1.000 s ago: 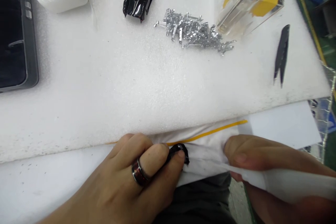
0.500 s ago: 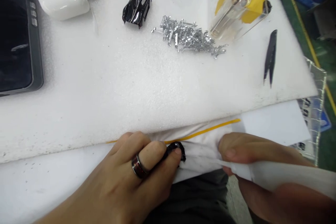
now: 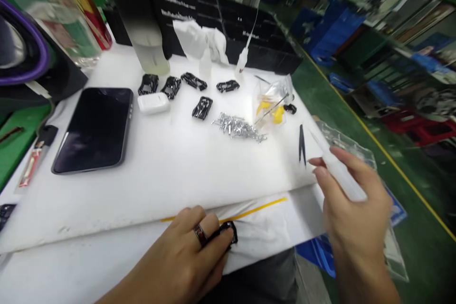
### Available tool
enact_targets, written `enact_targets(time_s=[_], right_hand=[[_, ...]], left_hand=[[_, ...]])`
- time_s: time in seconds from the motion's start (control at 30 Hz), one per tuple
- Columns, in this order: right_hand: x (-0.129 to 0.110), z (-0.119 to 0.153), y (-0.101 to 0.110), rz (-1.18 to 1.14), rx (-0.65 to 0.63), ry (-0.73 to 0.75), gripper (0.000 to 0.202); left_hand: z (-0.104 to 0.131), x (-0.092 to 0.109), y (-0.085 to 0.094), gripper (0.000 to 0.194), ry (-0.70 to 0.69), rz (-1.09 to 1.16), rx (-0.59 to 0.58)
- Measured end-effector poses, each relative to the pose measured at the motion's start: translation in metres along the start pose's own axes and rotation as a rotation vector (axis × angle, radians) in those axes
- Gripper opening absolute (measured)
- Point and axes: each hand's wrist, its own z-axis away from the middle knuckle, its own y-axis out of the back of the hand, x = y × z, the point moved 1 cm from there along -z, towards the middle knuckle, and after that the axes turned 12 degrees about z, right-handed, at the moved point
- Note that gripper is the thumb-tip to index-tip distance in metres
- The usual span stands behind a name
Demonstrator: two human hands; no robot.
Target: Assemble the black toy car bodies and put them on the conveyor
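With its fingers wrapped round it, my left hand (image 3: pixel 181 251) holds a small black toy car body (image 3: pixel 232 232) on a white cloth (image 3: pixel 260 225) at the near edge of the work surface; most of the car is hidden by the fingers. On the right, my right hand (image 3: pixel 356 199) grips a small white squeeze bottle (image 3: pixel 344 178) with a thin tip that points up and left. Just left of that hand lies a pair of black tweezers (image 3: pixel 302 145) on the white foam sheet (image 3: pixel 199 166).
A pile of small silver parts (image 3: pixel 238 127) lies mid-sheet, with several black car bodies (image 3: pixel 202 108) behind it. Further left are a white earbud case (image 3: pixel 154 103) and a dark phone-like device (image 3: pixel 96 128). Another thin-tipped bottle (image 3: pixel 242 59) stands near a black box (image 3: pixel 228 23).
My right hand has lifted away from the cloth, up and to the right, with the squeeze bottle. My left hand keeps the car body on the cloth. The view has tilted up.
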Motion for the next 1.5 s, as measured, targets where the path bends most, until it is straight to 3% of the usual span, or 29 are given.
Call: enact_targets(time_s=[0.13, 0.27, 0.6, 0.93, 1.07, 1.2, 1.37, 1.5], right_hand=[[0.023, -0.061, -0.013, 0.064, 0.026, 0.019, 0.036], [0.037, -0.105, -0.03, 0.127, 0.033, 0.0, 0.041], [0.045, -0.146, -0.049, 0.181, -0.009, 0.02, 0.04], [0.031, -0.145, -0.073, 0.225, -0.238, 0.002, 0.036], [0.018, -0.132, -0.058, 0.221, -0.163, 0.019, 0.046], [-0.009, -0.114, -0.048, 0.186, -0.101, 0.073, 0.035], [-0.033, -0.11, -0.071, 0.124, -0.222, 0.134, 0.036], [-0.042, -0.117, -0.081, 0.122, -0.208, 0.169, 0.02]], left_hand=[[0.002, -0.002, -0.004, 0.017, -0.002, 0.02, 0.021], [0.003, -0.003, -0.006, 0.024, 0.016, 0.05, 0.033], [0.003, -0.003, -0.007, 0.028, 0.071, 0.085, 0.011], [0.003, -0.002, -0.005, 0.027, 0.081, 0.099, -0.019], [0.002, -0.002, -0.005, 0.025, 0.111, 0.1, -0.05], [0.003, -0.002, -0.003, 0.024, 0.123, 0.098, -0.064], [0.002, 0.0, -0.001, 0.022, 0.093, 0.078, -0.051], [0.001, 0.003, 0.001, 0.021, 0.096, 0.095, -0.058]])
